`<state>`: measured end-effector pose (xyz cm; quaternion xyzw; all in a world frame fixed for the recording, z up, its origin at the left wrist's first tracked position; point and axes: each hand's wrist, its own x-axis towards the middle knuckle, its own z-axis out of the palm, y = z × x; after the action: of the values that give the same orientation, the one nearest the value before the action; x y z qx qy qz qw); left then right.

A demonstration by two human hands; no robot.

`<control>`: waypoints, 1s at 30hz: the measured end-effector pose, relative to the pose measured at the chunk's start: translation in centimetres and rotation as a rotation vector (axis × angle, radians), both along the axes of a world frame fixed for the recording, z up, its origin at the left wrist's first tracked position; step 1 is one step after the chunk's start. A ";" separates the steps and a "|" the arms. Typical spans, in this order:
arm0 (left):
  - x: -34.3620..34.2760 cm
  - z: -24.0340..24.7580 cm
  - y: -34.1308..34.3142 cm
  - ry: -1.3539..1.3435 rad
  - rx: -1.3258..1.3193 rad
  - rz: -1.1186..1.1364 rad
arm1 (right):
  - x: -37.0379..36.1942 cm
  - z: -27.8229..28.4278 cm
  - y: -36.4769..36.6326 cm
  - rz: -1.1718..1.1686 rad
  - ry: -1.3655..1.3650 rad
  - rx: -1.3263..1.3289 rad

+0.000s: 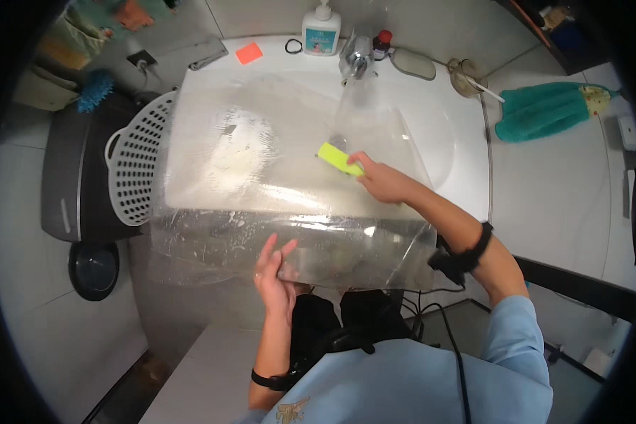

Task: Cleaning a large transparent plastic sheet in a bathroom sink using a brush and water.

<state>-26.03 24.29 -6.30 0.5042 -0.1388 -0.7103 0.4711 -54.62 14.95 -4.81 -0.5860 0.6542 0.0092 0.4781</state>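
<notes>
A large clear plastic sheet lies over the white washbasin and hangs past its front edge. Wet streaks and a whitish foamy patch show on its left half. My right hand grips a bright yellow-green scrubbing block against the sheet, right of the middle; I cannot tell if it is a sponge or a brush. At the sheet's near edge is my left hand, fingers apart and holding nothing I can see. Whether those fingers lie over or under the film is unclear.
Along the basin's back stand a pump bottle, a metal tap, a small dark bottle with a red cap and a soap dish. A white perforated basket is at left. A green towel hangs at right.
</notes>
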 end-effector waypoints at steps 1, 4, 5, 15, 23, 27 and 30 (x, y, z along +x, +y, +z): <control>-0.8 2.3 -0.7 -0.051 0.069 -0.022 | -0.7 -0.1 -1.0 0.001 -0.010 -0.017; -3.9 6.5 -2.5 -0.065 0.068 0.004 | -3.4 -3.1 -3.8 -0.128 0.129 -0.153; -4.8 7.1 -3.3 -0.069 0.053 0.002 | -4.0 -3.4 -4.6 -0.163 0.114 -0.142; -6.2 4.9 -9.2 -0.022 0.221 0.032 | -1.1 6.9 -2.5 0.112 -0.082 -0.031; -6.0 4.8 -8.1 -0.018 0.254 0.069 | -2.6 -2.5 -4.4 0.071 0.333 -0.196; -5.1 5.2 -6.9 0.004 0.240 0.067 | -0.1 -2.0 -6.1 -0.026 -0.062 -0.375; -5.2 5.5 -6.8 -0.021 0.233 0.067 | 3.4 1.0 -4.1 0.155 -0.133 -0.426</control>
<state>-31.27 17.48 -0.84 0.5674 -0.0434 -0.7002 0.4312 -51.24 10.81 -3.80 -0.7214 0.5615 -0.1309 0.3835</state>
